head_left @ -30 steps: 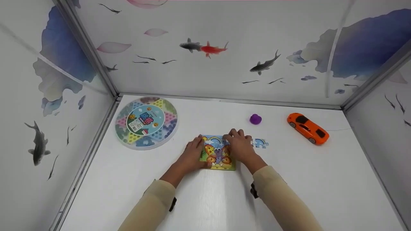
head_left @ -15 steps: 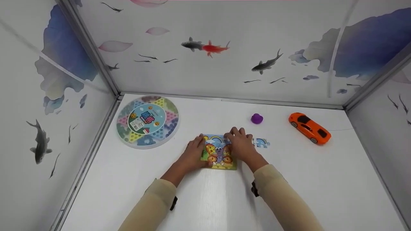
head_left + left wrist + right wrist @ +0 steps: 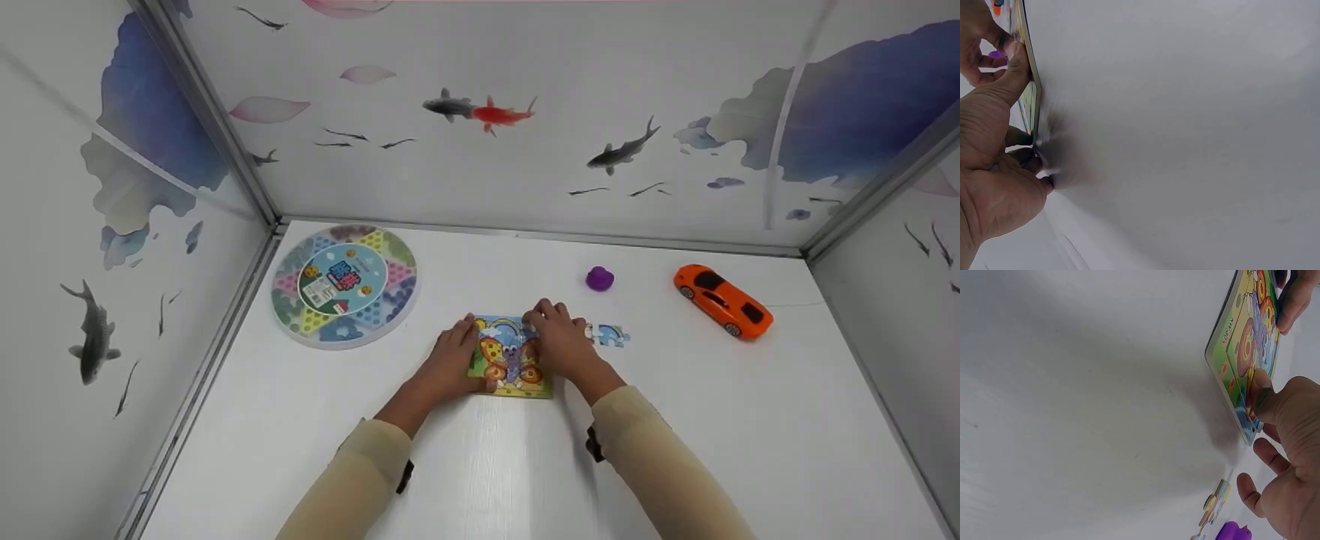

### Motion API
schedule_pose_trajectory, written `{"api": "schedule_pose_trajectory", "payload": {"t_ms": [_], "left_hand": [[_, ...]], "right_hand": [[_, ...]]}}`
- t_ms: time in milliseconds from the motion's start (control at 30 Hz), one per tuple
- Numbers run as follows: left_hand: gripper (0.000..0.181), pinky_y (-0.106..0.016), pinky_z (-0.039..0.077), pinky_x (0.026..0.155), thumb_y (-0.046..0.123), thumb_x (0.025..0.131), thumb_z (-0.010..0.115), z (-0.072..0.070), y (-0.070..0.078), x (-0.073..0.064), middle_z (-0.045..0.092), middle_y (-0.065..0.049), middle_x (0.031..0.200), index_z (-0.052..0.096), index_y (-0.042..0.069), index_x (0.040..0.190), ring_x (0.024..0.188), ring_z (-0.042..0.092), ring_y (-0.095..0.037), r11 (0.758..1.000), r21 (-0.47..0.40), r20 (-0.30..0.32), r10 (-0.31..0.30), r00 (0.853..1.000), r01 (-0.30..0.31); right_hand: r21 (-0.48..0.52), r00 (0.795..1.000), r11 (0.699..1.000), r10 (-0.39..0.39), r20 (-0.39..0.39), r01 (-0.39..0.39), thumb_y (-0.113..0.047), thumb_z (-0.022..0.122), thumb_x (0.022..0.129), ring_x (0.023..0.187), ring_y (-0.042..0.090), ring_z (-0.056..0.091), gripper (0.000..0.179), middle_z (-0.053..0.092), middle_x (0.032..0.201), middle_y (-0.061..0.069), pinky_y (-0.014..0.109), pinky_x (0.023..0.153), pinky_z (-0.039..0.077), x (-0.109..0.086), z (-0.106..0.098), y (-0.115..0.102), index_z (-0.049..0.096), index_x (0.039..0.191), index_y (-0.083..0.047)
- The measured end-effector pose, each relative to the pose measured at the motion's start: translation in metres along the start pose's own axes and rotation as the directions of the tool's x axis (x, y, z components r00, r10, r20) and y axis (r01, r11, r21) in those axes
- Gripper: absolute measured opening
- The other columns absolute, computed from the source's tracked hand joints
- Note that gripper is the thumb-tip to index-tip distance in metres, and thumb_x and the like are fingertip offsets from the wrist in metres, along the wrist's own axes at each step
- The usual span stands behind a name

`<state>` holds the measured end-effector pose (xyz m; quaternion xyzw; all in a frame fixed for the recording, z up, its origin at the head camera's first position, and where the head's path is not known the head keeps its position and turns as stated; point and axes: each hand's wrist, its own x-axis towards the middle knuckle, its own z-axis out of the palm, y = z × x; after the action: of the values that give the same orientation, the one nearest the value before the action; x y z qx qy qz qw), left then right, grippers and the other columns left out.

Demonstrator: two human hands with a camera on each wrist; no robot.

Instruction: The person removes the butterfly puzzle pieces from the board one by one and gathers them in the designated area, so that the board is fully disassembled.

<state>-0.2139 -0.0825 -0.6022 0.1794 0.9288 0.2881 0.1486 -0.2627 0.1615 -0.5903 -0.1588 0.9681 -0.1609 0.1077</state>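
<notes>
A small jigsaw puzzle (image 3: 511, 360) with a butterfly picture lies in its tray on the white table. My left hand (image 3: 448, 361) holds the tray's left side, thumb over the near edge and fingers along the side. In the left wrist view, the left thumb (image 3: 1016, 70) rests on the rim. My right hand (image 3: 562, 341) is at the puzzle's upper right corner. In the right wrist view, its thumb (image 3: 1262, 391) presses on the picture, with a finger behind the edge; the other fingers are bent loosely. What lies under the right fingertips is partly hidden.
Loose puzzle pieces (image 3: 611, 335) lie just right of the right hand. Behind them sits a purple toy duck (image 3: 600, 278). An orange toy car (image 3: 724, 301) stands at the back right, and a round Chinese checkers box (image 3: 345, 286) lies at the back left. Printed walls (image 3: 375, 180) enclose the table.
</notes>
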Motion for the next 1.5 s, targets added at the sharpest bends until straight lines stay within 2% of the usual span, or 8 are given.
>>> {"api": "schedule_pose_trajectory", "payload": {"t_ms": [500, 867, 1067, 1267, 1500], "left_hand": [[0.108, -0.056, 0.025, 0.138, 0.040, 0.095, 0.089, -0.0008, 0.0013, -0.0009, 0.015, -0.023, 0.185, 0.028, -0.008, 0.171, 0.170, 0.019, -0.046, 1.000, 0.007, -0.011, 0.001, 1.000, -0.001], [0.107, -0.056, 0.025, 0.138, 0.041, 0.095, 0.089, 0.0004, -0.0011, 0.0010, 0.016, -0.022, 0.185, 0.030, -0.007, 0.171, 0.170, 0.020, -0.045, 1.000, 0.002, -0.006, -0.005, 1.000, 0.005], [0.108, -0.054, 0.025, 0.138, 0.042, 0.094, 0.089, 0.0005, 0.0001, 0.0008, 0.015, -0.020, 0.185, 0.030, -0.005, 0.172, 0.170, 0.020, -0.044, 1.000, -0.006, -0.006, -0.017, 1.000, 0.017], [0.108, -0.056, 0.026, 0.138, 0.041, 0.093, 0.089, 0.0015, -0.0014, 0.0017, 0.018, -0.023, 0.184, 0.032, -0.007, 0.170, 0.169, 0.022, -0.046, 1.000, 0.005, -0.013, 0.000, 1.000, 0.000], [0.108, -0.056, 0.028, 0.137, 0.042, 0.093, 0.090, 0.0011, -0.0017, 0.0018, 0.019, -0.024, 0.183, 0.032, -0.008, 0.170, 0.168, 0.024, -0.047, 1.000, 0.009, -0.014, 0.009, 1.000, -0.009]], "right_hand": [[0.019, 0.999, 0.999, -0.032, 0.031, 0.031, -0.008, 0.077, 0.102, 0.143, 0.034, 0.045, 0.048, 0.053, 0.150, 0.009, 0.073, 0.119, 0.042, 0.0003, -0.0038, -0.0014, 0.064, 0.147, -0.015], [0.021, 0.997, 0.997, -0.071, -0.011, 0.071, -0.009, 0.078, 0.102, 0.136, 0.033, 0.047, 0.045, 0.054, 0.144, 0.011, 0.069, 0.112, 0.045, -0.0048, -0.0032, -0.0031, 0.065, 0.146, -0.010], [0.003, 0.998, 0.998, -0.068, -0.004, 0.068, -0.011, 0.077, 0.104, 0.139, 0.034, 0.047, 0.047, 0.053, 0.146, 0.013, 0.068, 0.115, 0.044, -0.0047, -0.0010, -0.0025, 0.065, 0.149, -0.011], [-0.014, 0.997, 0.997, -0.078, -0.011, 0.077, -0.009, 0.078, 0.103, 0.140, 0.036, 0.046, 0.049, 0.052, 0.147, 0.015, 0.067, 0.113, 0.044, -0.0065, -0.0006, -0.0021, 0.064, 0.149, -0.011], [0.002, 0.997, 0.997, -0.077, 0.001, 0.077, -0.014, 0.077, 0.105, 0.140, 0.035, 0.045, 0.047, 0.051, 0.147, 0.014, 0.065, 0.117, 0.042, -0.0071, -0.0028, -0.0023, 0.066, 0.150, -0.012]]}}
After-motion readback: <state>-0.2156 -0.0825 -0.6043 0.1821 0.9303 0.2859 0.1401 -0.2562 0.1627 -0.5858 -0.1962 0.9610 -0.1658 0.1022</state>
